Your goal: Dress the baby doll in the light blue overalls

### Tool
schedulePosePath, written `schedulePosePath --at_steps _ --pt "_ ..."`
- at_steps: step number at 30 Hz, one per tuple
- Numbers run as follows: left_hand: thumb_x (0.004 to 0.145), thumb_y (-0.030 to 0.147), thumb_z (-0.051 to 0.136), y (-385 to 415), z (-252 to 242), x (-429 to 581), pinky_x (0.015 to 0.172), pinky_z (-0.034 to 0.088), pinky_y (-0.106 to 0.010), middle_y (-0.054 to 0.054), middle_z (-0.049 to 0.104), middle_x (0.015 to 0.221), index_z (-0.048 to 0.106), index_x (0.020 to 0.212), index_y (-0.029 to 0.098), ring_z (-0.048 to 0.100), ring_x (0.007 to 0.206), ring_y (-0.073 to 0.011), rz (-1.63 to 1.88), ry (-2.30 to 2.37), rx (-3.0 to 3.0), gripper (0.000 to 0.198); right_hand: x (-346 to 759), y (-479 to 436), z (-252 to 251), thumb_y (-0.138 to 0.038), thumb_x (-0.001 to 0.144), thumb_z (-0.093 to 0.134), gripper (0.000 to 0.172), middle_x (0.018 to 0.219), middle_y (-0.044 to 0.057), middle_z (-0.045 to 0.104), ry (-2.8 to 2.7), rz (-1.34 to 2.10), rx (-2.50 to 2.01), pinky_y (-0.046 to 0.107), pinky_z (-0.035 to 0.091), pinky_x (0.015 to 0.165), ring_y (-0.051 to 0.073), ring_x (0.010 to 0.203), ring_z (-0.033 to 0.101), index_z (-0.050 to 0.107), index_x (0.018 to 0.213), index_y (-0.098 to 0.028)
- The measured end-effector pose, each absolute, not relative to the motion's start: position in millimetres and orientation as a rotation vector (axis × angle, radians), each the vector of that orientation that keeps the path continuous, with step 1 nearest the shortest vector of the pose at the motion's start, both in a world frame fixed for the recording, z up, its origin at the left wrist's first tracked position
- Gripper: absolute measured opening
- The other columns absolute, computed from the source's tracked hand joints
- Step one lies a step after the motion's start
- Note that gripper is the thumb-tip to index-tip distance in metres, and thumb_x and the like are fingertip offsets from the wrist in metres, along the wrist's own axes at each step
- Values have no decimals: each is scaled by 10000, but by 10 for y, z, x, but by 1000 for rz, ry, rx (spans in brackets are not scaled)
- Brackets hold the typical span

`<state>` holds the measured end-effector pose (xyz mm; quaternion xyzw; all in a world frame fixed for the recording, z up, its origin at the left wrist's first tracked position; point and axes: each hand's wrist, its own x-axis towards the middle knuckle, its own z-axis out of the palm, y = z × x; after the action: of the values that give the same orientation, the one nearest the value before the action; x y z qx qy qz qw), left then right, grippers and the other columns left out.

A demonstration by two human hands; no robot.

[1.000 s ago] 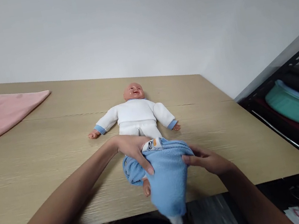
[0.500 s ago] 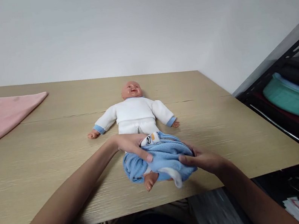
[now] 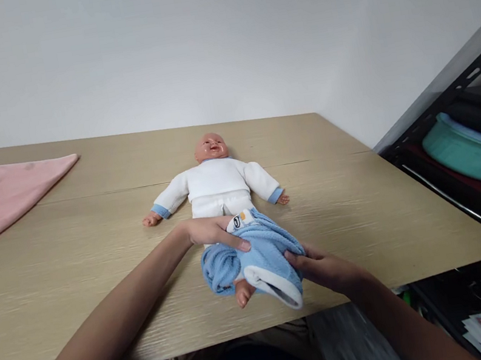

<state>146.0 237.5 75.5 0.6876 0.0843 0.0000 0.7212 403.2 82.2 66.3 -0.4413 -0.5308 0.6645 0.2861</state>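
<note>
My left forearm (image 3: 124, 313), bare, slants up from the lower left; at the wrist (image 3: 185, 233) it bends inward. My left hand (image 3: 212, 232) lies back uppermost, gripping, its thumb (image 3: 236, 242) extended towards the right and its other fingers largely hidden. My right forearm (image 3: 396, 313) rises from the lower right; my right hand (image 3: 323, 264), slightly nearer me, grips with its thumb (image 3: 299, 261) uppermost and pointing left.

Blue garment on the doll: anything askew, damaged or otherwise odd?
The blue garment looks askew: bunched low on the doll, with one bare foot showing and the other out of sight. No damage is visible.
</note>
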Motion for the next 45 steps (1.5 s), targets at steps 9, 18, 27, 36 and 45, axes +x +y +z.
schedulePosePath --at_steps 9,18,27,36,45 --pt "748 557 935 2272 908 1526 935 647 -400 -71 835 991 802 1056 181 778 965 -278 -112 96 1543 504 3802 740 936 -535 833 885 601 1258 90 789 -1449 1542 -1300 485 553 1129 315 1217 725 723 1338 -253" --pt "855 556 850 2262 933 1516 1034 600 -412 -57 822 934 825 959 177 772 970 -277 -103 58 1589 394 3909 647 875 -625 871 801 443 873 35 753 -1470 1737 -1049 352 582 842 227 839 701 766 947 -191" --pt "878 521 827 2191 1032 1534 1010 591 -349 -37 801 1048 779 1082 182 725 1077 -253 -134 65 1570 398 3831 617 774 -376 804 883 667 1285 96 749 -1450 1390 -1217 442 549 1090 291 1165 709 623 1403 -240" --pt "831 310 782 1911 1217 1667 870 555 -337 -5 775 952 720 941 204 723 929 -228 -34 468 1949 165 3693 486 920 -341 930 629 331 1073 61 797 -1520 962 -1659 408 572 905 299 1016 726 707 1230 -225" --pt "764 355 776 1524 1292 1685 744 529 -386 -137 796 1067 728 1026 171 749 961 -346 -129 929 2552 324 3640 399 800 -389 953 604 353 1121 108 754 -1724 846 -1850 480 530 953 330 1056 703 679 1257 -225"
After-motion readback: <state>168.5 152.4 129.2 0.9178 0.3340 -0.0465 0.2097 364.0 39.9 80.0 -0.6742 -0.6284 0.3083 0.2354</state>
